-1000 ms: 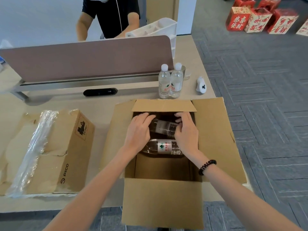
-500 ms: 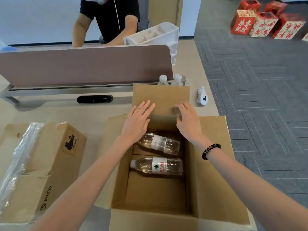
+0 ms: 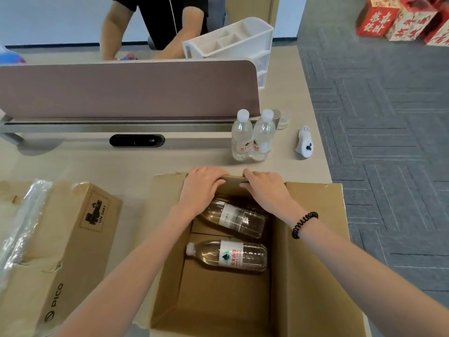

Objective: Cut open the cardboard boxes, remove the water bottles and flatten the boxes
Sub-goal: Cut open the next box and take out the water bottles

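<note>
**boxguy:** ok so where's everything at right now?

**tapecutter:** The big open box [image 3: 313, 239] sits at the near edge of the table [image 3: 97, 161], side flaps splayed out. Both hands are up on its far flap [image 3: 234, 178]. The left hand [image 3: 201, 186] and right hand [image 3: 264, 188] are side by side, close together, with fingers curled over the flap's top edge and thumbs tucked on the inner side. So both are grasping cardboard, not bottles. Can't tell which way the flap is bent under them.

**boxguy:** and the water?

**tapecutter:** Two are lying on their sides on the box floor. The far bottle [image 3: 233, 218] lies at an angle, its cap end hidden behind the left wrist. The near bottle [image 3: 230, 255] has its white cap pointing left and its label facing up. Two more stand upright on the table just past the box, the left standing bottle [image 3: 241, 136] and the right standing bottle [image 3: 263, 136], touching each other.

**boxguy:** anything else around?

**tapecutter:** A PICO box [image 3: 73, 251] lies on the left with crumpled plastic wrap [image 3: 21, 227] on top. A little white cutter [image 3: 305, 143] is near the table's right edge, beside the standing bottles. There's a beaded bracelet [image 3: 305, 224] on the right wrist. Behind all that are the divider panel [image 3: 121, 88], a white organizer [image 3: 233, 37], and a person in a black shirt [image 3: 165, 20] on the other side. Red gift boxes [image 3: 401, 20] sit on the carpet, far right.
</note>
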A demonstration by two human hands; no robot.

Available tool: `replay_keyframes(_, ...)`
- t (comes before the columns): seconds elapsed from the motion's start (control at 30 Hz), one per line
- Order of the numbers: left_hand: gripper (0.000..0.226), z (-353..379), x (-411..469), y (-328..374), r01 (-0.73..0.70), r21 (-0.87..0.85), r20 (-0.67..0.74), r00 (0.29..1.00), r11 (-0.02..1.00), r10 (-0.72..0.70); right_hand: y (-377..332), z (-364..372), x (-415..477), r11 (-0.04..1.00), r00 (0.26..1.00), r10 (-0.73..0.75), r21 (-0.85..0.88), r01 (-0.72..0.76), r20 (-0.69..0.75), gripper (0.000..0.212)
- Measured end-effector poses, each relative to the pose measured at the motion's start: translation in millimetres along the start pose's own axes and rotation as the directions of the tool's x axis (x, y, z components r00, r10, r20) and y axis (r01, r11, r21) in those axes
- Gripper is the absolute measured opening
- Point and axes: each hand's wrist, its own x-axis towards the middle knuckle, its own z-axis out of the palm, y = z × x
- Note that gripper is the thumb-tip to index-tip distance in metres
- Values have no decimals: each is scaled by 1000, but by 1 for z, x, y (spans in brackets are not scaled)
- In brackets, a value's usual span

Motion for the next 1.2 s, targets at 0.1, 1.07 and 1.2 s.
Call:
replay_keyframes(0.1,17,4,2,-2,7,-3,-24,1000,1000,-7,0,1,2,999,1000,-3,-37,3,-16,29)
replay_keyframes(1.07,44,-17,-11,4,0,-104,38,999,995,4,12,-8,-8,925,988,107,353,-140,112,29)
replay_keyframes(1.2,35,-32,-34,9,41,-198,-58,997,979,-54,21,-25,-21,877,985,153,449,-175,85,32)
